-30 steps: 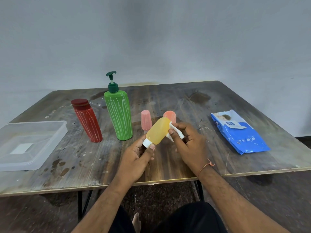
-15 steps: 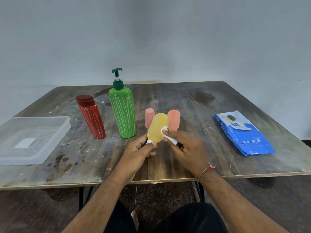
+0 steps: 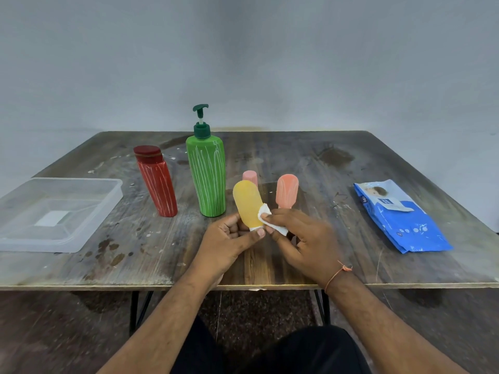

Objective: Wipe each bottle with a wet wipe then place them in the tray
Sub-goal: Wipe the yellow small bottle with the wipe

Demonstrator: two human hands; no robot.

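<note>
Two hands are working over the table's [image 3: 337, 265] near edge: left hand [image 3: 229, 244] gripping the yellow bottle [image 3: 247, 202] cap-down, nearly upright, leaning slightly left; right hand [image 3: 305, 238] pinching a wipe [image 3: 266, 211] against its side

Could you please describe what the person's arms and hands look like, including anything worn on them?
Both forearms are bare, with no sleeves in view and no gloves on either hand. The left hand carries no ring, watch or band that shows. The right hand has a thin orange thread bracelet tied round the wrist, with a small knot on the outer side. Dark clothing covers the lap below.
</note>
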